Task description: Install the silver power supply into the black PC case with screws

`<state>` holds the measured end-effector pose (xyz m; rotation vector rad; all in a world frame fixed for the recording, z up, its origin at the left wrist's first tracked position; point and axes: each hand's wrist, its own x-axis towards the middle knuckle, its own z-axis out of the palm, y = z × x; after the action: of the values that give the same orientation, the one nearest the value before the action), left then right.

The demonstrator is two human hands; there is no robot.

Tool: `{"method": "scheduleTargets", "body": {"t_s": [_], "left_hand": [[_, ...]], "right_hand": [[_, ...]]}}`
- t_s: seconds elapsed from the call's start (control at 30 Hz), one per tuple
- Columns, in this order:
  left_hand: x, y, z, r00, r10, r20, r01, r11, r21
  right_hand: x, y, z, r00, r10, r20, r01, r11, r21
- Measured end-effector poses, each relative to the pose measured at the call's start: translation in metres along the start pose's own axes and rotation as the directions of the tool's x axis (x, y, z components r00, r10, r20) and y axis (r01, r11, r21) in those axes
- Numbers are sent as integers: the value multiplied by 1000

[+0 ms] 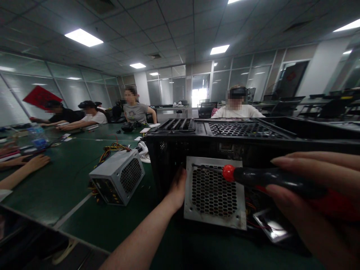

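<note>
In the head view, my right hand (pixel 298 195) grips a red and black screwdriver (pixel 270 178) at the right, close to the camera. Its thin shaft runs left across the upper part of a power supply's (pixel 215 195) honeycomb face, with the tip near the top left corner. Whether the tip touches a screw, I cannot tell. My left hand (pixel 177 189) holds the left edge of that power supply, its fingers mostly hidden behind the metal. The power supply sits at the open side of a black computer case (pixel 174 137).
A second grey power supply (pixel 116 178) with bundled cables (pixel 112 150) lies left on the green table (pixel 70 153). A loose silver part (pixel 271 225) is at the lower right. A water bottle (pixel 38 137) and a co-worker's hand (pixel 38 163) are far left. Several people sit around.
</note>
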<state>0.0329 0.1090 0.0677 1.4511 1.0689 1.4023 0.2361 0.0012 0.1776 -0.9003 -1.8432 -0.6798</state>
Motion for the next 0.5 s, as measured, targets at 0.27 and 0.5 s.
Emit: {"method": "scheduleTargets", "body": {"t_s": [0.27, 0.5], "left_hand": [[0, -2, 0, 1000, -10, -4, 10, 1000, -9], [-1, -2, 0, 1000, -5, 13, 6, 1000, -18]], "right_hand": [[7, -12, -1, 999, 18, -26, -16, 996, 93], [7, -14, -8, 999, -23, 26, 19, 991, 134]]}}
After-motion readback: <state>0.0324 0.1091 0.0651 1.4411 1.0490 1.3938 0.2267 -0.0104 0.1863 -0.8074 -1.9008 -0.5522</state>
